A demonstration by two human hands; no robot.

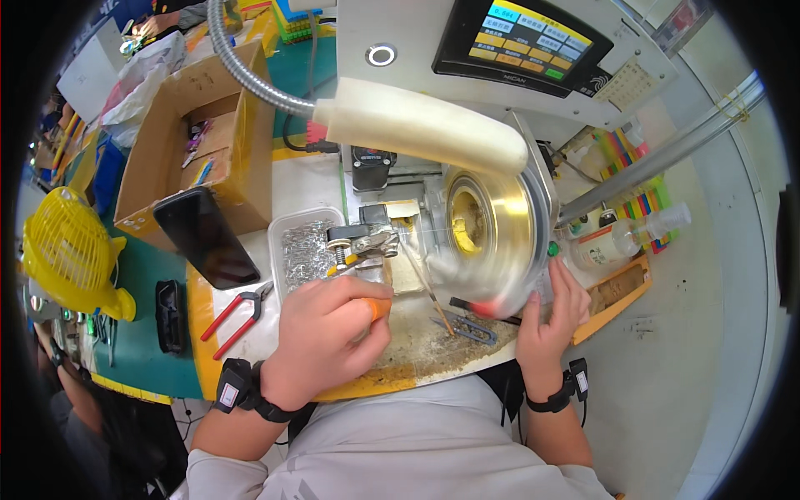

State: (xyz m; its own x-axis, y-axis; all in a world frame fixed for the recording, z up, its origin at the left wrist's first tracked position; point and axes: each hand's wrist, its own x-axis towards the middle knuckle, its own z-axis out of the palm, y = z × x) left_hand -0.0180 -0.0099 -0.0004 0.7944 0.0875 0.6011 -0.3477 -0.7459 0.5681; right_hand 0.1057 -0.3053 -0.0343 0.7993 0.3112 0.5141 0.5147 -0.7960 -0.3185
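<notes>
My left hand (329, 337) is closed round an orange handle (380, 308), whose other end is hidden by the fingers. Just beyond it stands a metal clamp fixture (367, 242) with a spring. A gold-coloured round wheel (492, 221) is blurred along its lower edge, and a red smear shows below it. On the wheel's right side, my right hand (552, 321) rests with fingers stretched out, its fingertips just below a green button (553, 249). Nothing shows in its grasp. Left of the fixture, a white tray (277, 242) holds many small metal parts.
Red-handled pliers (233, 323), a black phone (207, 237), a cardboard box (242, 179) and a yellow fan (71, 250) lie to the left. A thin brush (429, 292) crosses the dusty front ledge. Overhead hangs a pale padded tube (425, 125). A clear bottle (604, 247) lies right.
</notes>
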